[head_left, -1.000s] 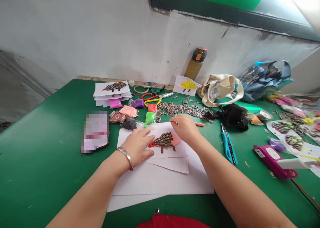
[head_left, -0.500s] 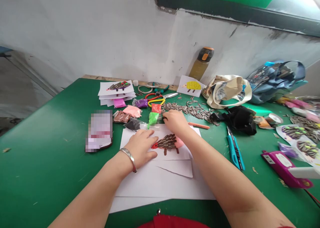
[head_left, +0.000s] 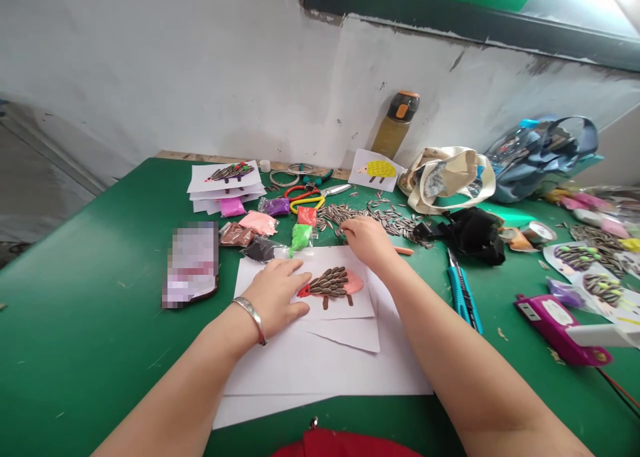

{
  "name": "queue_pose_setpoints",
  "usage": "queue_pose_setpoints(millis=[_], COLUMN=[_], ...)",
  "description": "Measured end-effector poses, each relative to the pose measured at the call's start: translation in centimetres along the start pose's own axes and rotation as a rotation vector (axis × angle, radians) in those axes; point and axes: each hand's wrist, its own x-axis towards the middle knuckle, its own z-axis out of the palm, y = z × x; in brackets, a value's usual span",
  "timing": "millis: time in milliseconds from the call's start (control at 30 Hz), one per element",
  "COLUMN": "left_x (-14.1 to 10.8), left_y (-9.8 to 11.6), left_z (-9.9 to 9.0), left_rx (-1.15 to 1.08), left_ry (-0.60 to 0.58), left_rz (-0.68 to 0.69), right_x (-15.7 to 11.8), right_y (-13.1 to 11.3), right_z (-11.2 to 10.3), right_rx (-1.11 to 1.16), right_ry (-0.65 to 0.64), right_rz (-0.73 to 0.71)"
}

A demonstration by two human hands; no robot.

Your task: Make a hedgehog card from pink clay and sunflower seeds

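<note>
While left hand [head_left: 274,295] stayed spread flat on hedgehog paper [head_left: 330,313], right hand [head_left: 367,240] moved to seed pile [head_left: 373,218], fingers curled, grip unclear.

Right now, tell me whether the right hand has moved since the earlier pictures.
Yes, the right hand has shifted forward, away from the hedgehog, toward the seeds.

The flat thing [head_left: 191,265] on the left of the desk [head_left: 75,350] is pixelated past reading. The right hand [head_left: 369,242] curls its fingers beside the seeds [head_left: 380,217], and whether they pinch anything is too small to tell. The left hand [head_left: 273,295] hides part of the paper [head_left: 325,370]. A red cloth [head_left: 345,445] and a white object [head_left: 603,335] are cut off by the bottom and right edges.
</note>
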Motion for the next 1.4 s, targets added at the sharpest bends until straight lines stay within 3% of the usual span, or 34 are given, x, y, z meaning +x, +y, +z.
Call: queue_pose_setpoints(millis=[367, 633, 733, 833, 1033, 1233, 1400], left_x=[-0.1, 0.1, 0.1, 0.0, 0.0, 0.1, 0.1], left_y=[0.0, 0.1, 0.1, 0.1, -0.1, -0.1, -0.1], left_z=[-0.1, -0.1, -0.1, -0.1, 0.3, 0.1, 0.1], left_rx=[0.008, 0.013, 0.013, 0.011, 0.019, 0.023, 0.015], left_ry=[-0.025, -0.02, -0.002, 0.001, 0.015, -0.015, -0.018], left_rz=[-0.017, -0.01, -0.003, -0.004, -0.004, -0.012, -0.017], right_x=[1.2, 1.7, 0.2, -3.2, -9.8, -10.4, -10.4], right_y=[-1.4, -1.7, -1.4, -1.2, -1.9, -2.5, -2.5], right_z=[0.8, 0.6, -0.1, -1.1, -1.4, -0.6, -0.6], right_rx=[-0.042, -0.045, 0.09, 0.405, 0.736, 0.859, 0.821], right_ry=[-0.021, 0.066, 0.156, 0.245, 0.117, 0.007, 0.011], right_rz=[-0.066, -0.013, 0.09, 0.174, 0.265, 0.234, 0.215])
